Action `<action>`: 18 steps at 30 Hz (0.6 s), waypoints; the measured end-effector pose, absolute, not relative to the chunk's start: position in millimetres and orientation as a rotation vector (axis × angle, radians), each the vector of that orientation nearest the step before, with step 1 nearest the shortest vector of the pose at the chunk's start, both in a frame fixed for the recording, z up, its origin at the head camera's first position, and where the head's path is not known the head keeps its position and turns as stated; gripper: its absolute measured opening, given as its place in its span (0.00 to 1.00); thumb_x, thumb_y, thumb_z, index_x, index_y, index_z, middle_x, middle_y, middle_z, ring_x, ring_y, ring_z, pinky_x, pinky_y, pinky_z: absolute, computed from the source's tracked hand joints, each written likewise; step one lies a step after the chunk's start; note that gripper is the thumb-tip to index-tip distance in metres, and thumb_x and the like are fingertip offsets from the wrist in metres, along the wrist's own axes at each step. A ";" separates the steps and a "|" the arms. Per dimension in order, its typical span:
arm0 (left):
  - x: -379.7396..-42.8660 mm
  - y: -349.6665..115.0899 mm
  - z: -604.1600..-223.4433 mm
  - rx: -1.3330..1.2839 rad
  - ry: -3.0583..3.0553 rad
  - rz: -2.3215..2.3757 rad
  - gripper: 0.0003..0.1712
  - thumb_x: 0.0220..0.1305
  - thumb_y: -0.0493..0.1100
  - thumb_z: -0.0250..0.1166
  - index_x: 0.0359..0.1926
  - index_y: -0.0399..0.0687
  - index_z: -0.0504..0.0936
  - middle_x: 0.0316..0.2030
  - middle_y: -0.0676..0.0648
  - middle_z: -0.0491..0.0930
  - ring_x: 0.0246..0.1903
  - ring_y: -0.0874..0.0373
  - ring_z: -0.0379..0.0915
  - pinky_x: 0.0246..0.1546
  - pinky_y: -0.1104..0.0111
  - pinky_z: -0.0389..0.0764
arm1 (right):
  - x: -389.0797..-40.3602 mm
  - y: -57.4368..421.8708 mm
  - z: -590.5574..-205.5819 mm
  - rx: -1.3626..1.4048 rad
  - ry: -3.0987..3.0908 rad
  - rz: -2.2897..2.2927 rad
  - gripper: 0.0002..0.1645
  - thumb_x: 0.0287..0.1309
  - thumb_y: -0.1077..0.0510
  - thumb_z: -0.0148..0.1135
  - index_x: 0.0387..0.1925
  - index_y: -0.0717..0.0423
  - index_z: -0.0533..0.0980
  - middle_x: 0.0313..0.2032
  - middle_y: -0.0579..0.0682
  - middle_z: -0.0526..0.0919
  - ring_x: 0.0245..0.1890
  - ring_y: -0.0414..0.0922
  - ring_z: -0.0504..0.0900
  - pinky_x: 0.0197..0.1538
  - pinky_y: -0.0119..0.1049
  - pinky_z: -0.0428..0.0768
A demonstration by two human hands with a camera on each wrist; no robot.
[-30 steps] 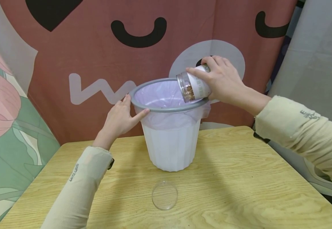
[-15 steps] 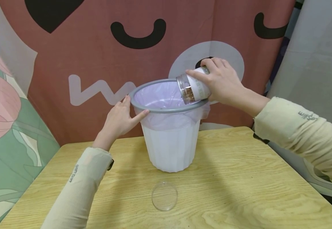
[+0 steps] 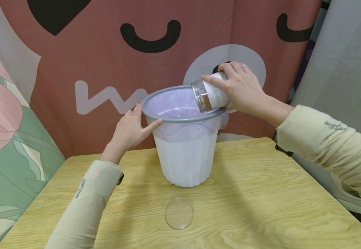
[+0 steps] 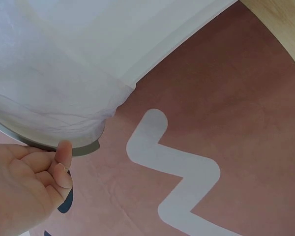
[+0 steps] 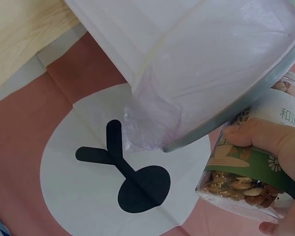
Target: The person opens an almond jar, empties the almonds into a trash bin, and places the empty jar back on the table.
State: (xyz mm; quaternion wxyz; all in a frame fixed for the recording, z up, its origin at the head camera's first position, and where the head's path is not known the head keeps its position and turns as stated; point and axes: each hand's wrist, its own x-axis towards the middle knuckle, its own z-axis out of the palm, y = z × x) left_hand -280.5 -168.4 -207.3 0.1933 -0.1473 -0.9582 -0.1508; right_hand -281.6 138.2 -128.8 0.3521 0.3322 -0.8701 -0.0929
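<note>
A white trash can (image 3: pixel 186 162) with a grey rim (image 3: pixel 180 120) and a pale purple liner (image 3: pixel 171 100) stands upright on the table. My left hand (image 3: pixel 130 127) holds the rim at its left side, thumb along the front; curled fingers (image 4: pixel 64 155) touch the rim in the left wrist view. My right hand (image 3: pixel 244 86) grips a clear jar (image 3: pixel 216 92) with a white label, tilted mouth-down to the left over the can's right rim. Mixed nuts (image 5: pixel 246 189) show inside the jar in the right wrist view. The can's bottom inside is hidden.
A round clear lid (image 3: pixel 179 213) lies on the wooden table (image 3: pixel 261 193) in front of the can. Behind the table hangs a reddish cloth (image 3: pixel 105 58) with a cartoon print, close to the can. A pale grey cloth (image 3: pixel 348 69) hangs at the right.
The brown contents near the jar's mouth look slightly shifted. Both hands, the jar's tilt, the can and the lid stay nearly where they were.
</note>
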 end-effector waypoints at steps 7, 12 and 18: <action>-280.8 -168.8 -208.0 -0.418 -2.676 -0.421 0.60 0.51 0.76 0.43 0.65 0.29 0.48 0.64 0.33 0.50 0.58 0.39 0.54 0.54 0.52 0.60 | -282.9 138.2 -128.9 0.871 -2.236 -0.253 0.57 0.19 0.59 0.80 0.60 0.46 0.64 0.50 0.64 0.62 0.48 0.61 0.61 0.51 0.54 0.60; -281.4 -168.8 -208.4 -0.418 -2.674 -0.422 0.60 0.51 0.76 0.43 0.65 0.29 0.48 0.64 0.33 0.50 0.58 0.39 0.54 0.54 0.52 0.60 | -283.7 137.3 -129.4 0.890 -2.212 -0.255 0.57 0.17 0.59 0.81 0.59 0.47 0.65 0.50 0.64 0.63 0.48 0.61 0.61 0.51 0.53 0.61; -280.5 -168.8 -207.1 -0.424 -2.673 -0.422 0.59 0.52 0.76 0.43 0.65 0.29 0.48 0.64 0.33 0.50 0.58 0.39 0.54 0.54 0.51 0.59 | -283.1 136.5 -129.2 0.884 -2.210 -0.255 0.57 0.18 0.59 0.81 0.59 0.47 0.65 0.50 0.64 0.63 0.49 0.61 0.61 0.51 0.53 0.60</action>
